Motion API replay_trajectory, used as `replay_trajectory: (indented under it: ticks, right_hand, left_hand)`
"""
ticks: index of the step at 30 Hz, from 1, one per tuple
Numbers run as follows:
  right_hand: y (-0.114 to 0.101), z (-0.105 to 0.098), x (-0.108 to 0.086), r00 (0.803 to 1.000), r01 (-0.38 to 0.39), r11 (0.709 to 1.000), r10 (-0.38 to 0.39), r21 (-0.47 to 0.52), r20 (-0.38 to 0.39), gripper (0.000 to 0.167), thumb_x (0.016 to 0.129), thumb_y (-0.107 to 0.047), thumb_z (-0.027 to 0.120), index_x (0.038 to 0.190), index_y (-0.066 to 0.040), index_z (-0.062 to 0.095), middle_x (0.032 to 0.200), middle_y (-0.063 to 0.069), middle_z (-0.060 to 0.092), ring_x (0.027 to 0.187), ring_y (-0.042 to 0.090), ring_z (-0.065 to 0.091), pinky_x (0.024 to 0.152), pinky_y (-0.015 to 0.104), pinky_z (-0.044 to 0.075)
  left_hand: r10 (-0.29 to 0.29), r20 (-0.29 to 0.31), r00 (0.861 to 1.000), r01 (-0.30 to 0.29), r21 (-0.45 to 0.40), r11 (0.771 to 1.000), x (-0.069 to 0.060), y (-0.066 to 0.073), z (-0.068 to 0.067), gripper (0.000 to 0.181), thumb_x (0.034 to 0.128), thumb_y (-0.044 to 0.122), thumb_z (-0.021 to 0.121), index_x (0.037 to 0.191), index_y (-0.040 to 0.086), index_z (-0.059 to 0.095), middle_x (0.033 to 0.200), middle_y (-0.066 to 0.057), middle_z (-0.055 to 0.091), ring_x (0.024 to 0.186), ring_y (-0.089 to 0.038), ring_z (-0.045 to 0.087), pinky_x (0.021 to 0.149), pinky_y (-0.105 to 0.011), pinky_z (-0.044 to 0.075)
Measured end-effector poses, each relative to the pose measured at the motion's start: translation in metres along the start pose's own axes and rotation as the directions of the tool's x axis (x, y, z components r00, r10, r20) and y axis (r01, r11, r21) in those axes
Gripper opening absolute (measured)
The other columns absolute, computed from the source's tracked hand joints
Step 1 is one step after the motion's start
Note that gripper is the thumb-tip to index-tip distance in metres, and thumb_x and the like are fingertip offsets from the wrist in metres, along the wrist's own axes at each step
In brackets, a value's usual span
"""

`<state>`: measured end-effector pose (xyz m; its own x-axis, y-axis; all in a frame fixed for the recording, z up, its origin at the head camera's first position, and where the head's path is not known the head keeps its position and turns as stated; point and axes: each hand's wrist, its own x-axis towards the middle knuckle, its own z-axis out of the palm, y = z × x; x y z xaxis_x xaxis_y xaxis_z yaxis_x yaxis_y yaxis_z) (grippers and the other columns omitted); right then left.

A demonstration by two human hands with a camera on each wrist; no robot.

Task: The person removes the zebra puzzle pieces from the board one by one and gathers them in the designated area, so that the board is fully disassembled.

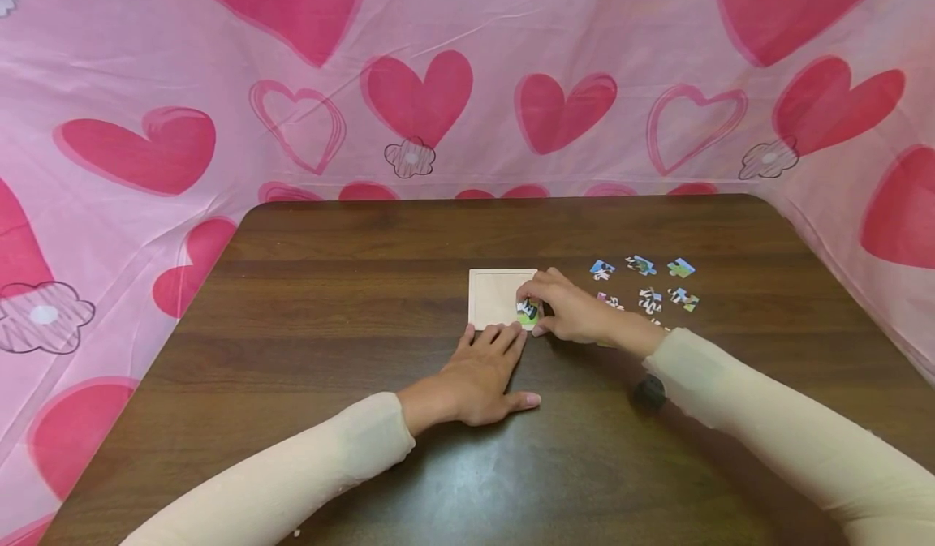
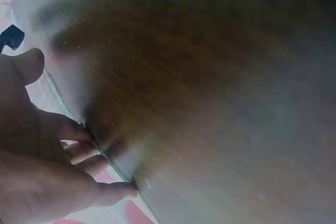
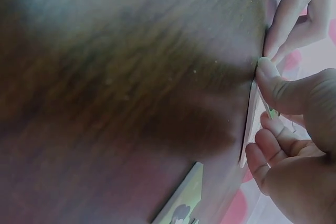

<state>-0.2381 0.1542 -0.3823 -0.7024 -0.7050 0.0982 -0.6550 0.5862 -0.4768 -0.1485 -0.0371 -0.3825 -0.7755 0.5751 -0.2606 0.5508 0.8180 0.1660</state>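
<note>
A shallow, pale wooden puzzle tray [image 1: 497, 296] lies on the brown table. At its near right corner is a jigsaw piece [image 1: 527, 311] with a green and black-and-white print. My right hand [image 1: 573, 309] pinches this piece between thumb and fingers; in the right wrist view the piece's thin edge [image 3: 270, 109] looks tilted, and fingers partly hide it. My left hand [image 1: 485, 376] lies palm down, fingers spread, fingertips touching the tray's near edge. In the left wrist view the left hand [image 2: 58, 161] holds nothing.
Several loose jigsaw pieces [image 1: 650, 300] lie right of the tray, some partly hidden by the right forearm. One piece [image 3: 184, 203] shows close to the right wrist camera. A pink curtain with hearts [image 1: 438, 10] hangs behind the table [image 1: 329, 303].
</note>
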Motion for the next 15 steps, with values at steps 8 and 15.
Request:
replay_trajectory:
  ticks: [8, 15]
  right_hand:
    - [-0.0024, 0.0003, -0.0011, 0.999, -0.043, 0.998, 0.042, -0.038, -0.012, 0.038, 0.074, -0.005, 0.082, 0.108, -0.006, 0.065, 0.091, 0.006, 0.053, 0.09, 0.024, 0.044, 0.078, 0.037, 0.041]
    - [-0.0057, -0.0004, -0.0029, 0.996, -0.088, 0.994, 0.087, -0.067, -0.025, 0.036, 0.074, -0.007, 0.083, 0.107, -0.005, 0.069, 0.086, 0.006, 0.051, 0.087, 0.025, 0.044, 0.075, 0.036, 0.042]
  left_hand:
    - [-0.006, 0.004, 1.0, 0.006, -0.003, 1.0, 0.0004, 0.0012, -0.0005, 0.089, 0.0905, 0.07, 0.038, 0.155, 0.013, 0.015, 0.162, -0.002, 0.009, 0.146, -0.02, 0.011, 0.115, -0.053, 0.011]
    - [-0.009, 0.005, 1.0, 0.009, -0.005, 1.0, 0.0001, 0.0015, -0.0006, 0.089, 0.0905, 0.07, 0.038, 0.155, 0.013, 0.015, 0.162, -0.002, 0.009, 0.146, -0.02, 0.011, 0.115, -0.053, 0.011]
